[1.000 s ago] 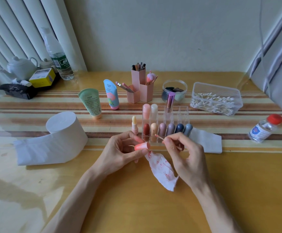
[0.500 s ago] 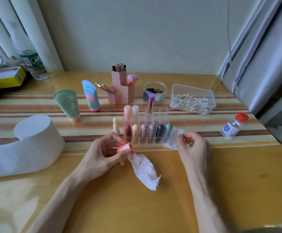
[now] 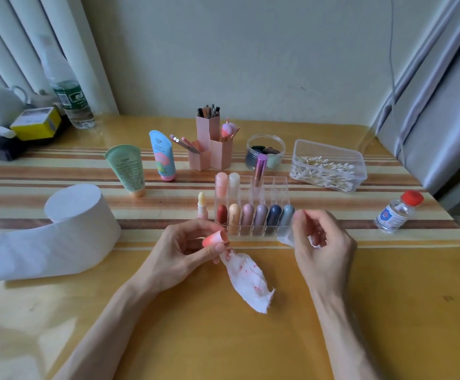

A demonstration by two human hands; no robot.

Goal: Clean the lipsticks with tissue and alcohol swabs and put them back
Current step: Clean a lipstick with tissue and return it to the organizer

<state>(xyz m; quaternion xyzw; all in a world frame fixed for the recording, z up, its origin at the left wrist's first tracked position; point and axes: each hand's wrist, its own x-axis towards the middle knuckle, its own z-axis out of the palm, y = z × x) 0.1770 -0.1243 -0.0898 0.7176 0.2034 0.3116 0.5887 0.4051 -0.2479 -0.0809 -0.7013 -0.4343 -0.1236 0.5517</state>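
Observation:
My left hand (image 3: 179, 253) pinches a coral lipstick cap (image 3: 214, 238) between thumb and fingers, and a white tissue (image 3: 246, 281) smeared with red hangs from the same grip. My right hand (image 3: 322, 242) is curled over a folded white tissue (image 3: 286, 238) beside the clear lipstick organizer (image 3: 275, 187) and grips it. I see no swab in that hand. Several capped lipsticks fill the organizer's front row. An uncapped pale yellow lipstick (image 3: 202, 205) stands upright just left of it.
A tissue roll (image 3: 78, 229) lies at the left with a strip unrolled. A box of cotton swabs (image 3: 329, 167) and a red-capped alcohol bottle (image 3: 394, 213) stand at the right. Two cream tubes, pink brush holders (image 3: 209, 152) and a clear jar stand behind the organizer.
One second ago my right hand held a cotton swab at the cap. It has moved right onto the folded tissue, and the swab is out of sight. My left hand kept its hold.

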